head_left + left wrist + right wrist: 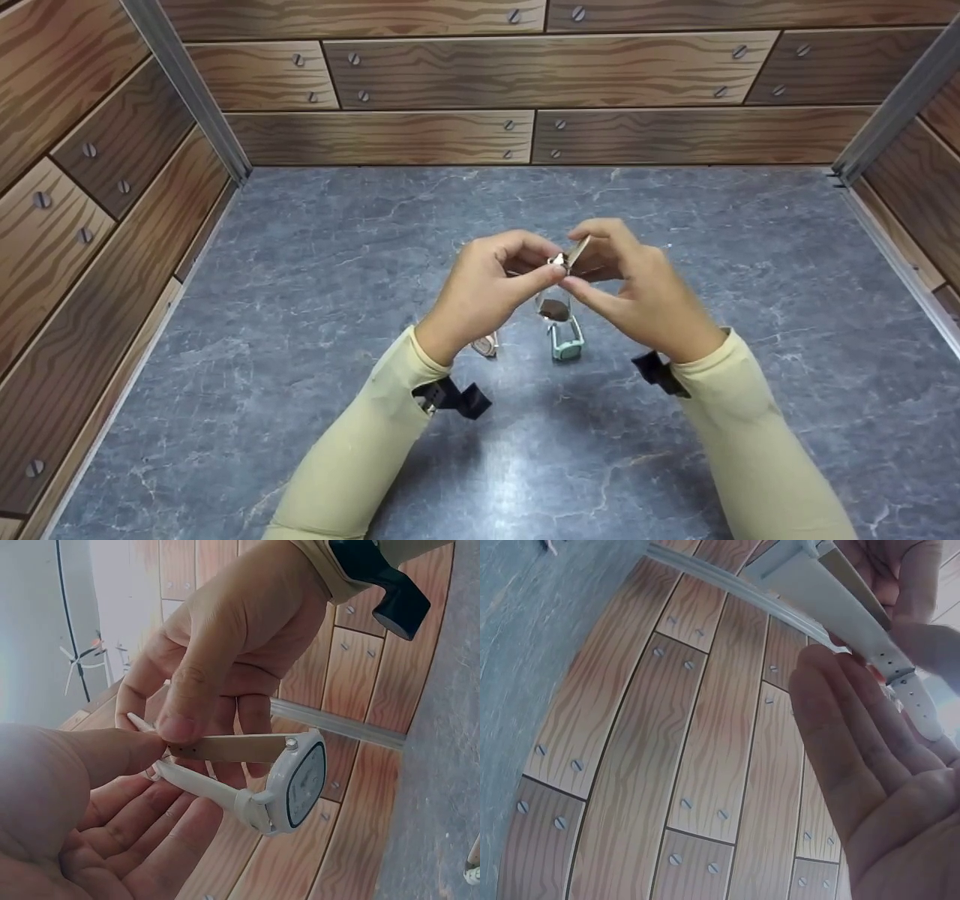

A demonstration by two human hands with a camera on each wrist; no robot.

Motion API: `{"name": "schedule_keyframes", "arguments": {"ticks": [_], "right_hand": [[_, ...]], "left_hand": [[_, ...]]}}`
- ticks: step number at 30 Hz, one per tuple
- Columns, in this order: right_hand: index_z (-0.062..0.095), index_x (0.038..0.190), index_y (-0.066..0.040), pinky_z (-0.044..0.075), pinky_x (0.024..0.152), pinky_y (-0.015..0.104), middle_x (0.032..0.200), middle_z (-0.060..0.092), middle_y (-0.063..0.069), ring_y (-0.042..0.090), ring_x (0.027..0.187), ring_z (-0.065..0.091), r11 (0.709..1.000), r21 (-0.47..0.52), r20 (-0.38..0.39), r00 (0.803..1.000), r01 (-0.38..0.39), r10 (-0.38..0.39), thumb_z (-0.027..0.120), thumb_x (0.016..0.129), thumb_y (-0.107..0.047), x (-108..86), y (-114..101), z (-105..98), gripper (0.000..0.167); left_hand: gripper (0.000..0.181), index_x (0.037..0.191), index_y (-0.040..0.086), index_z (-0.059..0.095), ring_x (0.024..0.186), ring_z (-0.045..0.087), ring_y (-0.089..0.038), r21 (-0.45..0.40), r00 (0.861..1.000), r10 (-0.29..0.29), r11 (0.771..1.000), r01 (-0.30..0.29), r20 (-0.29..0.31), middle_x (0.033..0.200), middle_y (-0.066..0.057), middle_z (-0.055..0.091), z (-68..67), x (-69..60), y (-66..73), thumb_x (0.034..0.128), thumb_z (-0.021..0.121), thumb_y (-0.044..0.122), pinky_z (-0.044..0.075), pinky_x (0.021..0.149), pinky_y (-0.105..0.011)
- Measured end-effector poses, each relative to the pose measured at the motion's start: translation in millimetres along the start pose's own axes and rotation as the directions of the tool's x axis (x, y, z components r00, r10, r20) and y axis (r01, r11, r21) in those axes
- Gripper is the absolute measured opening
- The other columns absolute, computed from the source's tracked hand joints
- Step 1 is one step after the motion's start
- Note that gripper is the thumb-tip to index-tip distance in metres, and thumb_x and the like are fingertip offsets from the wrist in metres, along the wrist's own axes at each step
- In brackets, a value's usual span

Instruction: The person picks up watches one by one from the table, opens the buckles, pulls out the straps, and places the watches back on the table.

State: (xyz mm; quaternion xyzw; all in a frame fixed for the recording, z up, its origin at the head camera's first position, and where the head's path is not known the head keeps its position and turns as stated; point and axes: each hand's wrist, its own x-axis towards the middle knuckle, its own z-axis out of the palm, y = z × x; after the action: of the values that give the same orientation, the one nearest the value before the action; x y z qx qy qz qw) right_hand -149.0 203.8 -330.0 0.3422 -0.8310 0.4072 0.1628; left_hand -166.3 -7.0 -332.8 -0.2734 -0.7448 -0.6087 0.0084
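Between my two hands hangs a white wristwatch (304, 784) with a white strap, brown on its inner side. In the head view its strap end (579, 255) stands up between the fingers, and the watch case hangs below. My left hand (491, 274) pinches the strap near the buckle between thumb and fingers. Opposite it, my right hand (634, 289) holds the strap with thumb and index finger, its other fingers stretched behind. In the right wrist view, the holed strap (896, 671) passes through the buckle. Fingers partly hide the buckle.
A green wristwatch (568, 345) stands on the grey marbled table (360, 247) below the hands. Another, pinkish-beige watch (486, 345) is partly hidden by the left wrist. Wood-patterned walls (525, 71) enclose the back and sides.
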Motion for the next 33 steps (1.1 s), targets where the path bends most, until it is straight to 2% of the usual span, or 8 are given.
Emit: {"name": "schedule_keyframes", "arguments": {"ticks": [5, 10, 15, 23, 27, 33], "right_hand": [[0.052, 0.124, 0.000, 0.061, 0.075, 0.023, 0.091, 0.073, 0.006, 0.020, 0.083, 0.075, 0.999, 0.031, -0.033, 0.999, 0.016, -0.015, 0.073, 0.093, 0.004, 0.1, 0.5, -0.4, 0.037], [0.056, 0.119, 0.002, 0.061, 0.072, 0.021, 0.090, 0.074, 0.006, 0.016, 0.081, 0.074, 0.996, 0.066, -0.073, 0.996, 0.053, -0.048, 0.074, 0.092, 0.005, 0.3, 3.0, -1.4, 0.032], [0.058, 0.125, -0.001, 0.059, 0.071, 0.021, 0.091, 0.072, 0.006, 0.013, 0.080, 0.072, 0.993, 0.097, -0.067, 0.996, 0.062, -0.056, 0.072, 0.092, 0.007, -0.4, 5.2, -3.5, 0.036], [0.061, 0.131, -0.004, 0.060, 0.067, 0.022, 0.095, 0.069, 0.003, 0.012, 0.084, 0.072, 0.994, 0.106, -0.080, 0.997, 0.009, 0.000, 0.075, 0.092, 0.004, 0.3, 5.3, -3.3, 0.043], [0.061, 0.131, -0.004, 0.059, 0.062, 0.021, 0.095, 0.068, 0.004, 0.011, 0.086, 0.073, 0.993, 0.112, -0.085, 0.996, 0.018, -0.009, 0.074, 0.092, 0.005, 0.6, 6.3, -2.8, 0.043], [0.060, 0.133, -0.003, 0.059, 0.061, 0.023, 0.095, 0.067, 0.006, 0.014, 0.084, 0.073, 0.989, 0.144, -0.069, 0.997, 0.040, -0.031, 0.072, 0.092, 0.007, 1.1, 7.0, -3.3, 0.043]], "left_hand": [[0.016, 0.106, 0.006, 0.076, 0.082, 0.073, -0.012, -0.004, 1.000, 0.012, 1.000, -0.011, 0.003, 0.097, -0.001, 0.077, 0.7, 0.1, 0.0, 0.0928, 0.080, 0.016, 0.061, 0.076, -0.030], [0.015, 0.108, 0.007, 0.076, 0.082, 0.073, -0.015, 0.012, 1.000, 0.019, 1.000, -0.019, 0.015, 0.097, 0.000, 0.077, 0.4, -0.5, -0.7, 0.0952, 0.077, 0.016, 0.061, 0.074, -0.030], [0.015, 0.108, 0.007, 0.076, 0.083, 0.073, -0.017, 0.027, 0.999, 0.026, 0.999, -0.027, 0.024, 0.098, 0.000, 0.077, 0.6, -0.7, -0.8, 0.0958, 0.076, 0.016, 0.061, 0.075, -0.029], [0.016, 0.108, 0.009, 0.075, 0.081, 0.072, -0.009, 0.071, 0.999, 0.029, 0.997, -0.030, 0.013, 0.096, 0.002, 0.077, 1.2, -0.7, 0.1, 0.0962, 0.076, 0.019, 0.061, 0.077, -0.027], [0.017, 0.108, 0.008, 0.075, 0.082, 0.071, -0.008, 0.087, 0.999, 0.037, 0.995, -0.038, 0.009, 0.097, 0.002, 0.077, 1.6, -0.5, 0.5, 0.0960, 0.076, 0.020, 0.060, 0.077, -0.027], [0.017, 0.108, 0.008, 0.075, 0.082, 0.071, -0.007, 0.122, 0.999, 0.054, 0.991, -0.055, 0.009, 0.096, 0.001, 0.077, 1.8, -0.7, -1.2, 0.0959, 0.077, 0.020, 0.060, 0.078, -0.026]]}}
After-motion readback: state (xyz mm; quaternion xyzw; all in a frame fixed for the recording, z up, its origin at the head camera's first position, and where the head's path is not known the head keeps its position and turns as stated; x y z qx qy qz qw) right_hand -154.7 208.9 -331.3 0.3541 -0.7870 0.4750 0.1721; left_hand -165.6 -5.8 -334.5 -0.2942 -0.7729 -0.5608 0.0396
